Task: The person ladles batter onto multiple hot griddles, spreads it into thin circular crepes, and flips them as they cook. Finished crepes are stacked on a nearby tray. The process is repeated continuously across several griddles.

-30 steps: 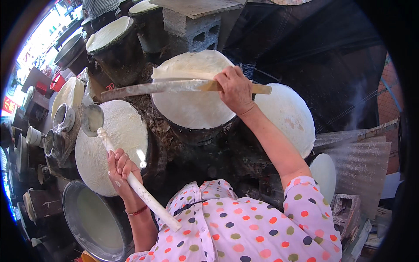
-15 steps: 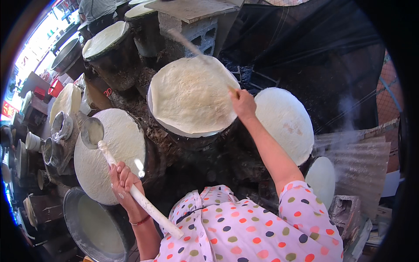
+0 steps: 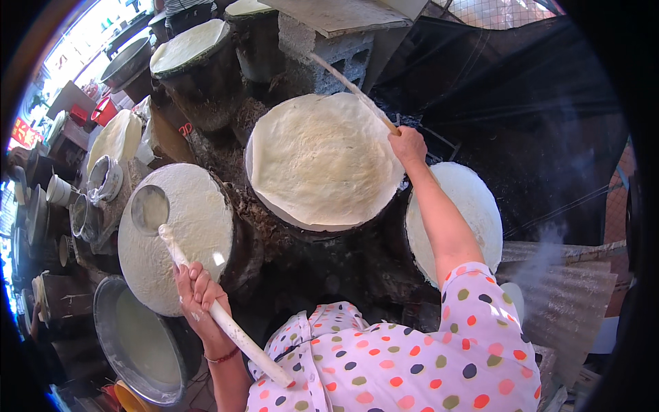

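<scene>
My left hand [image 3: 202, 299] is closed round the thick white handle of a ladle [image 3: 230, 326]. The ladle's round metal bowl hangs over a pale batter-coated round top [image 3: 189, 237] at the left. My right hand [image 3: 410, 146], arm stretched forward, grips the wooden end of a long thin stick [image 3: 353, 88]. This stick slants away to the far left, along the far right rim of the middle drum. On that drum lies a thin cream-coloured flat sheet [image 3: 322, 161], its edge loose at the near left. Under my right forearm is another white-coated round top [image 3: 467, 213].
A large basin [image 3: 147, 343] of pale liquid stands at the lower left. Several drums [image 3: 195, 75] and buckets [image 3: 58, 190] crowd the left and back. Concrete blocks [image 3: 343, 58], black sheeting [image 3: 522, 123] and corrugated panels [image 3: 559, 292] border the far and right sides. Steam rises at the right.
My right hand has moved farther away and to the right with the stick, which was blurred over the sheet before. The whole view has shifted slightly. My left hand still holds the ladle.
</scene>
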### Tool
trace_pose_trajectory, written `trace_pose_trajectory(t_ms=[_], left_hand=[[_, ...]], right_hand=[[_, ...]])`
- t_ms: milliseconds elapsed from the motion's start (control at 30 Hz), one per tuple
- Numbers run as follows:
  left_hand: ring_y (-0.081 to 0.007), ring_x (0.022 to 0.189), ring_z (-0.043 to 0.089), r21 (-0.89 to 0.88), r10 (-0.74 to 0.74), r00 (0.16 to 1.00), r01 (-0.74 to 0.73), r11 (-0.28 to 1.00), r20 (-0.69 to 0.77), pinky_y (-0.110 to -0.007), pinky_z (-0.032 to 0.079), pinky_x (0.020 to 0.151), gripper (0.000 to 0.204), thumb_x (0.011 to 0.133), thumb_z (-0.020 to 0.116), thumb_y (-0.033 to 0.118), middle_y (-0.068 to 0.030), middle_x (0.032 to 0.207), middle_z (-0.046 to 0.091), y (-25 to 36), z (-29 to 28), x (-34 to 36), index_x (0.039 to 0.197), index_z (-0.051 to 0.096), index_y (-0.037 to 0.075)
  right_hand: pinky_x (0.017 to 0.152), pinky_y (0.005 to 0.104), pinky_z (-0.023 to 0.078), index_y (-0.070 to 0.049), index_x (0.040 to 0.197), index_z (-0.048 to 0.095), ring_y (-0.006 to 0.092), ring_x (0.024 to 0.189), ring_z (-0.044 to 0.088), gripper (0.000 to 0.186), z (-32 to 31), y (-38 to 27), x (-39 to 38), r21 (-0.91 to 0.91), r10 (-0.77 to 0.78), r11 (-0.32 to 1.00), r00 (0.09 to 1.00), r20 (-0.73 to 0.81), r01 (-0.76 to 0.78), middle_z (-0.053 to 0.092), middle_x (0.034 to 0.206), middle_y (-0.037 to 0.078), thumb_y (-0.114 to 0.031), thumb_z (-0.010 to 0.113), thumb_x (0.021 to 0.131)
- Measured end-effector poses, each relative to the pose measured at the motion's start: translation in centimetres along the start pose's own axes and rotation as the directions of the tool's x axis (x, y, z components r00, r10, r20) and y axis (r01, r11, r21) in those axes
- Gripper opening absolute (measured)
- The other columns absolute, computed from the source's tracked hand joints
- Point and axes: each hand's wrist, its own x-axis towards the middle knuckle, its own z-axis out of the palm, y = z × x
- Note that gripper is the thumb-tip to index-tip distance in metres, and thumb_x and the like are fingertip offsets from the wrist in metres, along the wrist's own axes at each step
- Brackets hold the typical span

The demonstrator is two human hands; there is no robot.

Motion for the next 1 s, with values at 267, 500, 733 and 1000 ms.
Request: trace_pose_trajectory(t_ms=[267,500,733,1000], left_hand=[[-0.0014,0.049,0.031,0.007,-0.013,1.000,0.013,1.000,-0.011,-0.016,0.033,0.035,0.019,0.102,0.041,0.016,0.0014,0.068,0.033,-0.4,0.9,-0.3,0.088,0.037,0.003],[-0.0014,0.051,0.033,0.104,-0.064,0.997,0.060,0.993,0.039,-0.015,0.034,0.035,0.019,0.102,0.041,0.015,-0.0007,0.074,0.036,-0.1,0.6,0.4,0.089,0.037,0.002],[-0.0019,0.048,0.032,0.240,-0.379,0.920,0.349,0.906,0.094,-0.016,0.036,0.034,0.019,0.102,0.041,0.017,-0.0004,0.073,0.036,-2.0,1.3,2.1,0.089,0.038,0.004],[-0.0050,0.052,0.034,0.261,-0.931,0.244,0.912,0.316,0.272,-0.018,0.036,0.037,0.009,0.101,0.040,0.011,-0.0045,0.080,0.038,-4.4,2.1,2.9,0.097,0.036,0.004]], right_hand=[[0.075,0.0430,0.053,-0.008,0.094,0.070,0.0329,0.085,0.066,0.029,-3.3,-3.1,-0.8,0.073,-0.090,0.992,0.981,-0.173,0.104,0.070,0.090,0.013,-0.033,0.061,0.083],[0.076,0.0412,0.053,-0.009,0.094,0.070,0.0318,0.085,0.067,0.028,-5.7,-4.3,-3.9,0.181,-0.009,0.982,0.968,-0.252,0.056,0.070,0.092,0.013,-0.033,0.064,0.083],[0.063,0.0313,0.044,-0.002,0.082,0.065,0.0150,0.063,0.054,0.025,-12.3,1.9,-17.8,0.659,0.381,0.749,0.860,-0.339,-0.072,0.060,0.069,0.004,-0.027,0.064,0.084],[0.055,0.0258,0.037,0.001,0.077,0.060,0.0061,0.060,0.041,0.024,-19.7,4.4,-48.7,0.749,0.798,0.591,0.354,-0.488,-0.301,0.048,0.060,-0.002,-0.021,0.065,0.086]])
